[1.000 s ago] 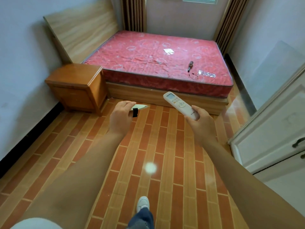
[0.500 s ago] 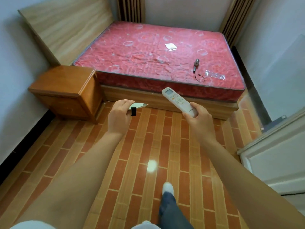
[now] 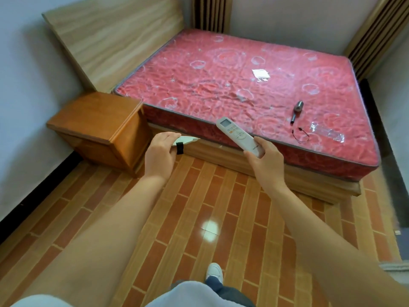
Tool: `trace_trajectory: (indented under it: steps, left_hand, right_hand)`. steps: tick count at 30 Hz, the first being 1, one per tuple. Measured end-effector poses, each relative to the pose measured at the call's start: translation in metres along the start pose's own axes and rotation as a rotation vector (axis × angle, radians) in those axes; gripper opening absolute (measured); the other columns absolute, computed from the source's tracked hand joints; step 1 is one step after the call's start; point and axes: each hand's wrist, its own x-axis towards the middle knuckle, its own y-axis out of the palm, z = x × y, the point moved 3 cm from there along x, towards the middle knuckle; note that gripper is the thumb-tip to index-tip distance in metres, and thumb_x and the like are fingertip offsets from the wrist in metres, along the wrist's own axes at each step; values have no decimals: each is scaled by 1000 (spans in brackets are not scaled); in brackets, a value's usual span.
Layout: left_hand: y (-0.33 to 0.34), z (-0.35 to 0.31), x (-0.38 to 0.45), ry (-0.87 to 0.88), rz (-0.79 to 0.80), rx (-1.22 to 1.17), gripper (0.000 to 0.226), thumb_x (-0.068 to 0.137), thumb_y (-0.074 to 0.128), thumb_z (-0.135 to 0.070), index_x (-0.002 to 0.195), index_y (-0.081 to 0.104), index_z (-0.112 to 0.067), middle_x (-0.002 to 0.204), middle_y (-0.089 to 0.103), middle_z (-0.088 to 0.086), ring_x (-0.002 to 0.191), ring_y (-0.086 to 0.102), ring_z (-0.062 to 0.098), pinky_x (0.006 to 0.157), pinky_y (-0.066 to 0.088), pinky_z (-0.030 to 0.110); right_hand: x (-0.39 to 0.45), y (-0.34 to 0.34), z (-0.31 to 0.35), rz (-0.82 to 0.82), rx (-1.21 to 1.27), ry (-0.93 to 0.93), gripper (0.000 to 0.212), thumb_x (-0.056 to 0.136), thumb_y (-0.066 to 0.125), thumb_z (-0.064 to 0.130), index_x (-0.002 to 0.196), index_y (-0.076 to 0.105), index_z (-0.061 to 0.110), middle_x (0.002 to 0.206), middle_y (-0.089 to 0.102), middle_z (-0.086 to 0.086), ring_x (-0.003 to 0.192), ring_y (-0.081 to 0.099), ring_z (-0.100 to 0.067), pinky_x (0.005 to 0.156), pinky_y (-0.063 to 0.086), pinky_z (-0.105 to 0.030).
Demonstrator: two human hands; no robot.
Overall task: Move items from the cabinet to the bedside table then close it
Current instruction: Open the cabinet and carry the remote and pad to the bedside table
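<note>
Head view: bedside table [image 3: 97,120] at left, top bare. Left hand [image 3: 160,155] fingers curled round flat white item [image 3: 187,140] — just right of table. Right hand [image 3: 264,159] fingers wrapped round white remote [image 3: 238,135] — over bed edge [image 3: 221,149].

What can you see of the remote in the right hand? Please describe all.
The remote is a long, slim white bar that looks like plastic. Near its far end is a small grey screen, and below it sit orange and white buttons. Dark lettering marks the lower part. It is tilted, with the screen end pointing up and left over the mattress edge. The right hand grips its lower end; nothing else touches it.
</note>
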Motion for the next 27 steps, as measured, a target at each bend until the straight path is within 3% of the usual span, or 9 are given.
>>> trace_trajectory:
  steps: [7,11,14,17,21,27]
  left_hand:
    - [29,30,80,-80,-11,54,39,78,59,10,115,61,-3,114,64,16,112,55,30,97,43,36]
    - [48,55,129,-108,-23,67,38,80,58,9,116,60,-3,116,63,16,113,54,29,97,43,35]
    - [61,77,174,-124,-37,59,38,81,57,9,117,60,-2,117,63,16,115,54,29,99,42,34]
    - [76,103,225,-126,-34,60,38,81,56,10,116,60,-2,117,63,16,116,53,31,100,39,34]
    - [91,136,289,-162,-40,48,37,80,55,10,115,61,-1,117,63,16,115,53,32,99,42,38]
    - [105,179,362,-195,-31,65,37,81,55,10,115,61,-1,117,63,17,115,53,33,98,42,38]
  right_hand:
    - [98,33,-2,84,14,0,48,83,65,17,128,50,8,123,58,-7,110,53,-17,83,36,-15]
    - [154,61,-2,107,0,-22,45,84,64,15,126,51,8,119,58,-7,104,54,-19,76,37,-17]
    - [201,87,4,119,13,-11,45,85,63,13,127,49,7,117,56,-4,101,52,-17,67,38,-8]
    - [252,115,11,122,9,0,46,85,62,14,129,48,10,122,56,-5,106,53,-18,69,43,-10]
    - [318,154,25,136,23,2,47,84,63,13,129,48,9,124,57,-6,108,53,-19,86,46,-26]
    - [400,206,42,154,32,-14,46,84,64,12,128,50,9,123,58,-7,104,53,-19,83,44,-25]
